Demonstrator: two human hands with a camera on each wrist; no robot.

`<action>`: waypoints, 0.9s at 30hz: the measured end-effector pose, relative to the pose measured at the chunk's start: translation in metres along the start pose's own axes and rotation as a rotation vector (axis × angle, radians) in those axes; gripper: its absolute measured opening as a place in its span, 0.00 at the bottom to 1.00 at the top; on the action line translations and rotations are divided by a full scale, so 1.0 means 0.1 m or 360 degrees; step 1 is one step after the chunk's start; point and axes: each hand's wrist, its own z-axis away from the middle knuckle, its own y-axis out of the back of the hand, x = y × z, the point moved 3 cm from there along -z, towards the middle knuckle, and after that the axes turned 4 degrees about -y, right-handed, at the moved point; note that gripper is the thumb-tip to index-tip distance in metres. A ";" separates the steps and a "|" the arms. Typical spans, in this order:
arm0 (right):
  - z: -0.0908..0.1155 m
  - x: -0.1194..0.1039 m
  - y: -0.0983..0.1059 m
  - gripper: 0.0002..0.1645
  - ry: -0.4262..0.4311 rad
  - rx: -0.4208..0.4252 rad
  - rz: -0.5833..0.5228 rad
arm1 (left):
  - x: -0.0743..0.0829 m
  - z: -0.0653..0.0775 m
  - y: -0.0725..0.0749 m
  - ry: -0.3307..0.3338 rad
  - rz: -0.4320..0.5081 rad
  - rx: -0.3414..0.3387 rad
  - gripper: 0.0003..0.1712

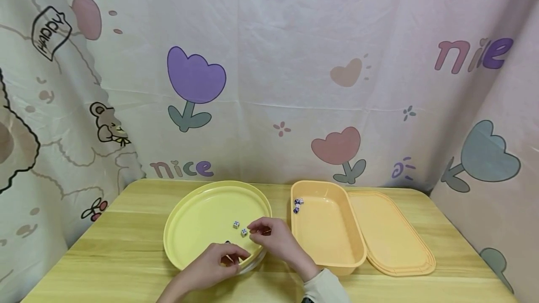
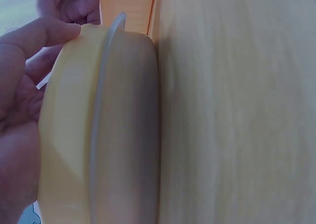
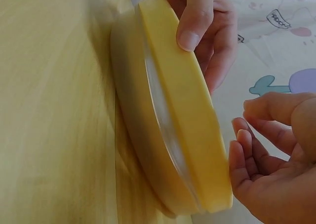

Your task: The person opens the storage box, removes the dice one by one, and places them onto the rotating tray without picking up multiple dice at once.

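A round yellow tray (image 1: 198, 228) sits on a pale round base, its raised wall seen side-on in both wrist views. My left hand (image 1: 214, 265) grips its near rim, the thumb (image 3: 189, 38) against the outer wall and the fingers behind it. Over the tray's right side is my right hand (image 1: 273, 240), fingers loosely bent, with a gap between thumb and fingers and nothing visible there. Close to its fingertips lie a white die (image 1: 244, 232) with blue dots and a second white die (image 1: 236, 224). A dark die (image 1: 228, 242) is partly hidden behind the left hand.
Right of the tray stands a deep orange box (image 1: 328, 233) with several blue and white dice (image 1: 297, 205) in its far left corner. Its flat orange lid (image 1: 391, 233) lies against it on the wooden table (image 1: 105, 242). A printed curtain (image 1: 269, 83) hangs behind.
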 end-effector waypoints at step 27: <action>-0.37 0.14 1.08 0.08 -0.0206 0.0312 0.0188 | -0.01 0.01 0.00 0.0040 0.0028 -0.0013 0.10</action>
